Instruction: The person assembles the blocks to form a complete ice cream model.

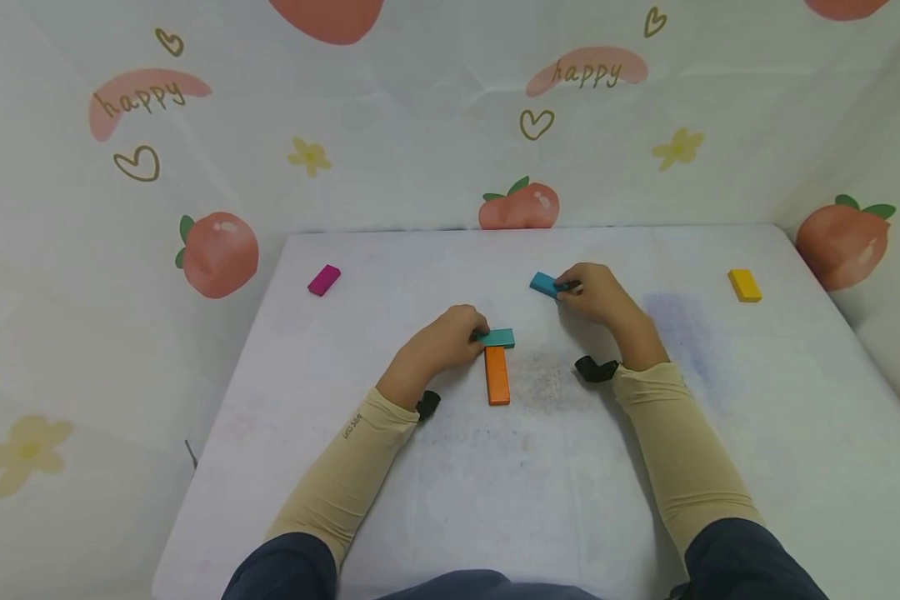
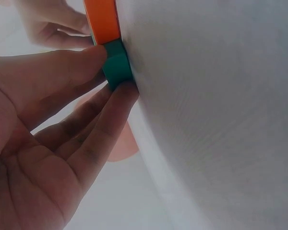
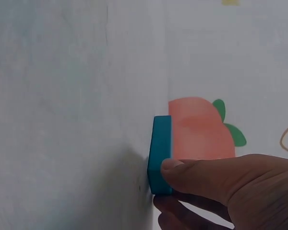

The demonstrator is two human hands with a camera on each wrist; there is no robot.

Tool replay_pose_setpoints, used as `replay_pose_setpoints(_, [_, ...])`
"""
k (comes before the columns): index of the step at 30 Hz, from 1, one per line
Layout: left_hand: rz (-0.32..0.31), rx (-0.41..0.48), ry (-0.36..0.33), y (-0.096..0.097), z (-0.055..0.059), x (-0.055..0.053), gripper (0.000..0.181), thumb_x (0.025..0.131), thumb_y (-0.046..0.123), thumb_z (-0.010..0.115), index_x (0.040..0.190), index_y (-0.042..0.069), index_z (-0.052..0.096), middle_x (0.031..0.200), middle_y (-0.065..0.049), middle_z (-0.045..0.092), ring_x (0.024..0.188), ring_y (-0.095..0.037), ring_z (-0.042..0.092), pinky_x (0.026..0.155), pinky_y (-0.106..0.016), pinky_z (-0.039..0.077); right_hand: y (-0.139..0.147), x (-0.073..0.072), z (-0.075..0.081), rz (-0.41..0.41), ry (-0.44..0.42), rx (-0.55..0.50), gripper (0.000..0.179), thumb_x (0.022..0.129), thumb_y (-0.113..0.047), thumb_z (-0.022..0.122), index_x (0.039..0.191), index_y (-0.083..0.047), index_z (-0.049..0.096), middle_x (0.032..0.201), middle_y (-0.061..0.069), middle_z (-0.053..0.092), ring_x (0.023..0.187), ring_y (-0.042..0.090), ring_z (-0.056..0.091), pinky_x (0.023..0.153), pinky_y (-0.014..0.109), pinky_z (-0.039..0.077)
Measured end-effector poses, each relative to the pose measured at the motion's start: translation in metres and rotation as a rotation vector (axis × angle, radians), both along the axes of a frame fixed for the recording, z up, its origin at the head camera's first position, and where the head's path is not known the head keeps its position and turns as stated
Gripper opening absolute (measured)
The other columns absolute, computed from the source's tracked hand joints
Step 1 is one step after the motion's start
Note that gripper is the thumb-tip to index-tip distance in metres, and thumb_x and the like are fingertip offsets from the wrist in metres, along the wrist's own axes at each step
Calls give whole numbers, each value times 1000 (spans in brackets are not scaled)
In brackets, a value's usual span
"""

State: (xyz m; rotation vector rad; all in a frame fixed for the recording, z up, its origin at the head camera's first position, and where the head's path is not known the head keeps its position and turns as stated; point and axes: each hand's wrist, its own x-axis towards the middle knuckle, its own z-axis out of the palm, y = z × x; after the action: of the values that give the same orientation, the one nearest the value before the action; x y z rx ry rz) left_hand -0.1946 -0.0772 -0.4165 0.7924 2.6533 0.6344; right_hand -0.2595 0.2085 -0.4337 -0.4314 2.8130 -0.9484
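Note:
My left hand (image 1: pixel 450 337) pinches the left end of a teal block (image 1: pixel 499 337) between thumb and fingers. That block lies crosswise at the far end of an orange block (image 1: pixel 497 377), forming a T shape on the table. In the left wrist view the teal block (image 2: pixel 117 67) meets the end of the orange block (image 2: pixel 103 21). Farther right, my right hand (image 1: pixel 598 293) grips a blue block (image 1: pixel 545 284) by its right end. In the right wrist view the thumb presses on the near part of the blue block (image 3: pixel 161 143), with fingers beneath.
A magenta block (image 1: pixel 324 280) lies at the back left of the white table (image 1: pixel 450 500), a yellow block (image 1: pixel 745 285) at the back right. Black wrist cameras (image 1: pixel 596 369) hang near both wrists. A patterned white cloth (image 1: pixel 420 108) stands behind the table.

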Motion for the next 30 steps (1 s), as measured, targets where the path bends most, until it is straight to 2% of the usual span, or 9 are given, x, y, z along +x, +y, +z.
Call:
replay_pose_setpoints(9, [10,5,-10,0,0,1,27,101,4,67,126,-6,74,125,-17,73,113,-27,65,105,-39,56,-21,5,-2,41,-7,7,28,101,-3,66,126,9,72,129,29,69,119,43,66,105,57,55])
replay_pose_setpoints(24, [-17,14,20,1,-1,0,27,101,2,66,124,-9,73,121,-20,72,110,-28,66,102,-40,57,-53,17,1,149,-20,-1,27,99,-1,67,124,7,74,128,23,72,121,37,68,107,54,55])
replay_pose_setpoints(25, [-23,29,28,-2,-11,-5,27,102,5,66,123,-8,74,121,-18,72,109,-26,66,101,-38,57,-55,18,2,159,-15,-1,27,99,-1,67,123,7,74,128,23,73,121,37,68,107,54,55])
replay_pose_setpoints(30, [-16,37,44,-2,-9,-3,26,101,6,68,123,-7,74,120,-17,69,110,-24,66,101,-37,57,-61,21,2,211,5,-11,25,99,1,65,121,8,75,126,23,74,121,38,68,107,53,55])
